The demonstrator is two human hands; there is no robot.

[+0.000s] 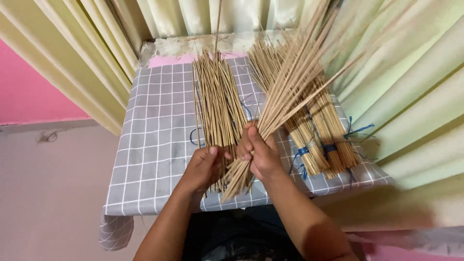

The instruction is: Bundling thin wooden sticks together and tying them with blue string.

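The right hand [261, 153] is clamping a stick bundle [290, 92] slanting toward the table's [145, 159] far right corner; the left hand [205, 166] is gripping its near ends.

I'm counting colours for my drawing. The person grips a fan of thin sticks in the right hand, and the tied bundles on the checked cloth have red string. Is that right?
Not quite. The string on the tied bundles is blue, not red, as the head view shows. The rest holds: the right hand grips a fan of thin sticks over the checked cloth.
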